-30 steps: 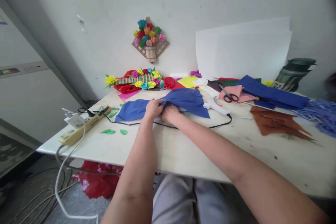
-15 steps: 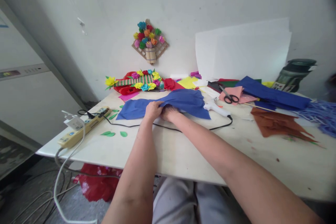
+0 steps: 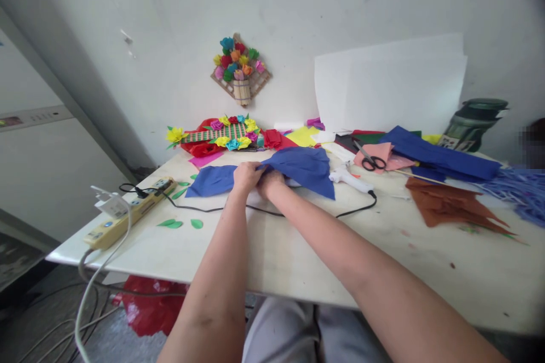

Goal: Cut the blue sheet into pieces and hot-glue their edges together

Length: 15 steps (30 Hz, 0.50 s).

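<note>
A sheet of blue crepe paper [image 3: 300, 163] lies across the table in front of me, bunched at its middle. My left hand [image 3: 247, 177] has its fingers closed on the gathered part. Right beside it, my right hand [image 3: 271, 184] grips the same gather from below, its fingertips partly hidden under the blue paper. To the right of the paper rests a white glue gun [image 3: 352, 180], its black cord running under my forearms. Several green paper leaves [image 3: 170, 223] are scattered to the left.
A power strip [image 3: 130, 212] with a white charger lies along the left edge. Scissors [image 3: 373, 163] sit on pink paper at the right, near brown paper [image 3: 451, 204] and a dark green bottle [image 3: 473, 123]. A flower-trimmed woven craft [image 3: 217, 135] lies at the back.
The blue paper is gathered more tightly at its middle, and its two ends fan out more. The right hand shows more from under the paper. The view has shifted slightly.
</note>
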### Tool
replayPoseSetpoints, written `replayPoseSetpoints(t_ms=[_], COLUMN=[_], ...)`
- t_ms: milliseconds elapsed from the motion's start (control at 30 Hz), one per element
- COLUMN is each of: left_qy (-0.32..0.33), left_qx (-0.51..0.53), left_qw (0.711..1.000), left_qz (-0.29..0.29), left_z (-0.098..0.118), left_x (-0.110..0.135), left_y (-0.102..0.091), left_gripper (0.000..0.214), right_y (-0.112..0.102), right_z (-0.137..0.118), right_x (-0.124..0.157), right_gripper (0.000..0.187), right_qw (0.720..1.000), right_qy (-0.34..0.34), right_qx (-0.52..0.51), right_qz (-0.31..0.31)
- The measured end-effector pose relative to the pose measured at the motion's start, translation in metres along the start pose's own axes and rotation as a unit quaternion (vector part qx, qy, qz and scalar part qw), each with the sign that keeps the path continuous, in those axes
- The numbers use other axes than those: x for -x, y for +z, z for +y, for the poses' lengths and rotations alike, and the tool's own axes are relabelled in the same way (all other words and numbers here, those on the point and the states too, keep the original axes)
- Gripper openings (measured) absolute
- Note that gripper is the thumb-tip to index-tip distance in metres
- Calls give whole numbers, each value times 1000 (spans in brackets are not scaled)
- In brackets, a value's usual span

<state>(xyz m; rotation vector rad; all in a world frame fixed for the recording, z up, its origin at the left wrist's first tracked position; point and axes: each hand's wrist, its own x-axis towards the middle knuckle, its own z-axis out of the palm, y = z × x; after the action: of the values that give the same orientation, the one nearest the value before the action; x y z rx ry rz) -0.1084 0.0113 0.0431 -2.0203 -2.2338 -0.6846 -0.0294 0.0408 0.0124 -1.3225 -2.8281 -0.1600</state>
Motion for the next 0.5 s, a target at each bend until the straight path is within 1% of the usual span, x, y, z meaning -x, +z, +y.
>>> replayPoseSetpoints(t_ms=[67, 100, 200, 300, 433, 500], left_qy=[1, 0, 4, 7, 4, 3], left_qx=[-3, -3, 0, 0, -4, -5], left_qw=[1000, 1000, 1000, 1000, 1000, 1000], left_qz=[1, 1, 5, 11, 8, 4], left_z=[1, 1, 3, 5, 7, 7], left_x=[0, 0, 0, 0, 0, 1], left_y=[0, 0, 0, 0, 0, 1], left_gripper=[40, 41, 42, 42, 44, 44], right_y=[-1, -1, -2, -4, -7, -9], right_z=[-2, -3, -3, -3, -5, -5], right_x=[5, 8, 20, 31, 44, 50], right_gripper=[37, 38, 40, 31, 29, 28], right_qw=[999, 999, 999, 999, 996, 995], right_qy=[35, 41, 38, 35, 4, -8], right_qx=[12, 17, 19, 26, 53, 63], right_qz=[-26, -22, 11, 33, 75, 78])
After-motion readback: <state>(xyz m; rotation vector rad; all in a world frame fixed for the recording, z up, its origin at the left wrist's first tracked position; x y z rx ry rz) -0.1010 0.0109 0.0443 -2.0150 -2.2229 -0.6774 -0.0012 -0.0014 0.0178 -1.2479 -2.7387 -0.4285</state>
